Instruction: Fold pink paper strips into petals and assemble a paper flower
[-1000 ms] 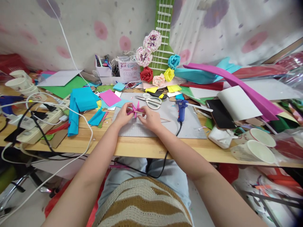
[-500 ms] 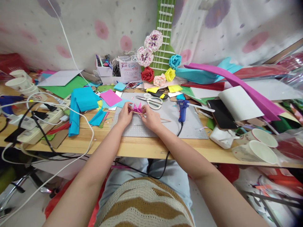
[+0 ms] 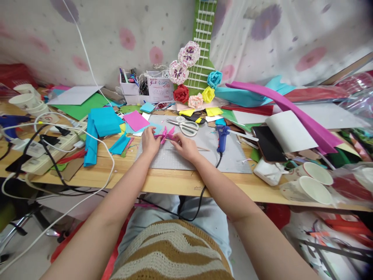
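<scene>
A small folded pink paper pinwheel (image 3: 166,134) is held over the grey cutting mat (image 3: 233,159) between both hands. My left hand (image 3: 150,141) pinches its left side with closed fingers. My right hand (image 3: 185,146) pinches its right side, where a thin wooden stick (image 3: 201,148) runs out to the right along the mat. White-handled scissors (image 3: 186,125) lie just beyond the hands. A blue glue gun (image 3: 222,137) lies on the mat to the right, its black cord hanging over the table edge.
Sheets of blue (image 3: 101,121), pink (image 3: 135,120) and green paper (image 3: 81,107) litter the left. A power strip (image 3: 49,146) with cables sits far left. Paper flowers (image 3: 181,93) stand at the back. A phone (image 3: 268,143) and paper cups (image 3: 309,188) lie right.
Both hands with the pink pinwheel have shifted slightly left and farther onto the mat; the camera view has tilted a little. The grip on the paper is unchanged.
</scene>
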Motion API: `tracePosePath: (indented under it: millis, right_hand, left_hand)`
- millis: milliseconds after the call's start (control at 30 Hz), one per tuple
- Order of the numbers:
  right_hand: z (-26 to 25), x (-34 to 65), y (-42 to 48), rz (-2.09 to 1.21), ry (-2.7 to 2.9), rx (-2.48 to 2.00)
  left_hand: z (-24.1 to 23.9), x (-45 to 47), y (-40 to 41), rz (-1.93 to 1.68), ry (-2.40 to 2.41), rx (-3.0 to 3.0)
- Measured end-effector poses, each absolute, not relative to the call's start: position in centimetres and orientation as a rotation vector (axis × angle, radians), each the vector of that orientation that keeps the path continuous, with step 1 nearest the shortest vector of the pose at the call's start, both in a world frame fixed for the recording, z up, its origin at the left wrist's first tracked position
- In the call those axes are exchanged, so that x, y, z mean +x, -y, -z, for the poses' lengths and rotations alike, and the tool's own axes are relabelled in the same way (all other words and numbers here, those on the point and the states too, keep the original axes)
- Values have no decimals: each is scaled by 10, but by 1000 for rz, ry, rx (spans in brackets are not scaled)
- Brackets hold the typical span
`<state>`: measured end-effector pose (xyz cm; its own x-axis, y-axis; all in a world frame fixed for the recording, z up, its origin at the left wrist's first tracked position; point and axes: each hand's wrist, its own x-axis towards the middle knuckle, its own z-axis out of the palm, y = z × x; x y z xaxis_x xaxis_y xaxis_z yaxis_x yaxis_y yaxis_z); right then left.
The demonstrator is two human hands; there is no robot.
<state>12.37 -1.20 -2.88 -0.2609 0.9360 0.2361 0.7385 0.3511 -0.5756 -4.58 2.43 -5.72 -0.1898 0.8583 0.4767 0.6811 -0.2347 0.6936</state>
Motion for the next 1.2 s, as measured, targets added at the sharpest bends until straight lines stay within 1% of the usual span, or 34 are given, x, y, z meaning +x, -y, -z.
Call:
tracePosePath:
  millis: [200,267,400,467,700,833,933,1033,1200]
  right_hand:
    - [27,130,11,-375,2093,-1410]
    - [27,130,11,-358,2106,-1411]
    - [27,126,10,-380,2144,-1465]
    - [27,121,10,-381,2188,-1465]
    - [27,116,11,-220,2259,-1447]
    - [28,117,10,-138,2293,-1311]
    - [30,114,8,-129,2320,-1263]
    - [31,111,7,-95,2343,-1309]
    - [33,112,4,-66,2342,-1303]
  left_hand:
    - [42,-56,-16,-1570,-1861,1830]
    - [40,-63,-9,-1498,-1760,1866]
    - [47,-70,4,-1060,-1442,2028]
    - [51,-69,7,-956,-1394,2047]
    - [52,-62,5,-1029,-1438,2107]
    - [49,-62,4,-1068,-1497,2203]
    - [48,-58,3,-971,-1516,2256]
    - [47,-53,1,-873,-1495,2340]
    - [47,-47,0,-870,-1450,2372]
